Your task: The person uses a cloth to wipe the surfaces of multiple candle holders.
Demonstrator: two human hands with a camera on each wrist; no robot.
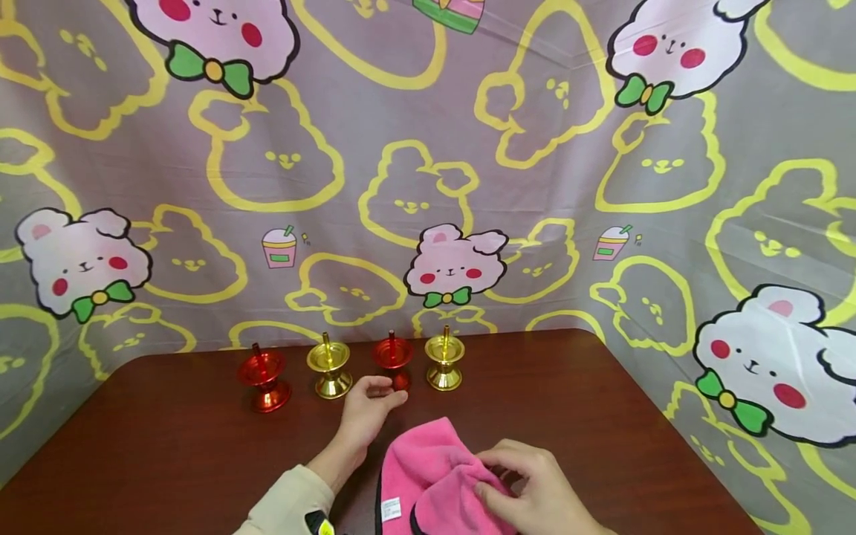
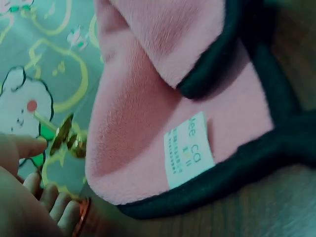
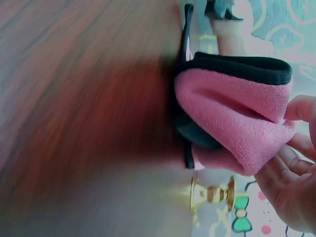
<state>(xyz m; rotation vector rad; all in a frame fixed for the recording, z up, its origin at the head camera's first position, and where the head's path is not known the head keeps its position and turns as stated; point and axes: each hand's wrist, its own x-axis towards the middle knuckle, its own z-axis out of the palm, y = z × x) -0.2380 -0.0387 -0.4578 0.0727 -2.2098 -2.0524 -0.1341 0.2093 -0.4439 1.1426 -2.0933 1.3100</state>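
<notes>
A pink cloth [image 1: 423, 462] with black edging and a white label [image 2: 188, 150] lies bunched at the front of the table. My right hand [image 1: 538, 487] pinches a gathered fold of it between thumb and fingers, as the right wrist view also shows. My left hand [image 1: 363, 416] is at the foot of a red candle holder [image 1: 392, 354], thumb and fingers apart and loosely bent. The fingers partly cover that holder's base. Beside it on the right stands a gold candle holder [image 1: 444, 351]; another gold candle holder [image 1: 328, 359] is to its left.
A second red candle holder [image 1: 262, 368] ends the row on the left. The dark reddish-brown table [image 1: 167, 453] meets a patterned curtain [image 1: 334, 178] behind the holders and along the right side.
</notes>
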